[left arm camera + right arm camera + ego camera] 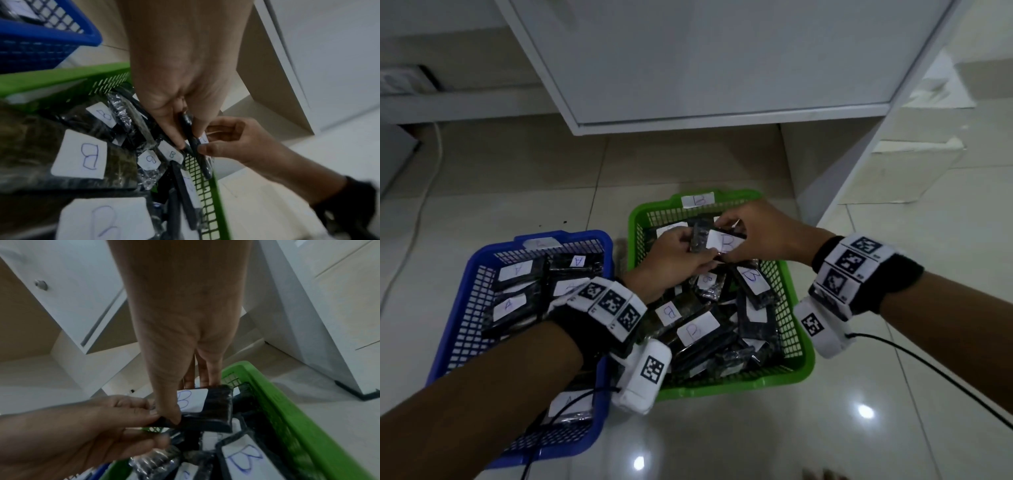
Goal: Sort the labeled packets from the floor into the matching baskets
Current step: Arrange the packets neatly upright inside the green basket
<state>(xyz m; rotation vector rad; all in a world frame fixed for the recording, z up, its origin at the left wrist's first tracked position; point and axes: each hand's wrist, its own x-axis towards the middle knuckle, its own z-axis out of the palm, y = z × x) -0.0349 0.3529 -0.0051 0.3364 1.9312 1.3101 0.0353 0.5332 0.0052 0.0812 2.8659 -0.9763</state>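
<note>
A black packet (702, 238) with a white label marked B hangs above the green basket (803, 356), which carries a B tag on its far rim. My left hand (698, 250) pinches the packet's left end and my right hand (726, 238) pinches its labelled end. In the left wrist view the packet (202, 165) shows edge-on between my left hand (190, 139) and right hand (207, 140). In the right wrist view my right hand (191, 400) grips the packet (218, 412), and my left hand (158, 426) holds its near corner. Several B packets (697, 329) fill the green basket.
A blue basket (458, 308) with several packets marked A (512, 270) stands left of the green one on the glossy tiled floor (893, 428). A white cabinet (705, 68) overhangs behind both baskets. A cable (945, 380) trails from my right wrist.
</note>
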